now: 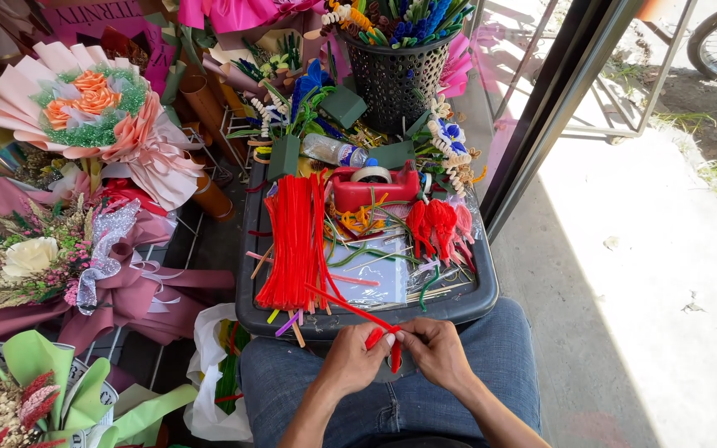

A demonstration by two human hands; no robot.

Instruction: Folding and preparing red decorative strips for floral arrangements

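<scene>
Two hands are meeting over your lap, and between them you are holding a red pipe cleaner [382, 338]; your left hand [350, 361] is pinching its folded end with fingers pressed together, and your right hand [437, 353] is pinching the same piece just beside it, thumb and forefinger closed on it; the free length is trailing up and left across the rim of the dark tray [466, 300] resting at your knees. In that tray a thick bundle of red stems [292, 241] is lying beside finished red petal shapes [437, 226], with a red tape dispenser [373, 184] behind them and a black mesh basket [393, 79] further back; wrapped bouquets [93, 112] are crowding the left side. As a judgement, the long trailing end is looking likely to snag the loose stems and drag them over the tray edge if you are twisting hard; the fold may also be slipping, since both pinches are sitting so close together.
</scene>
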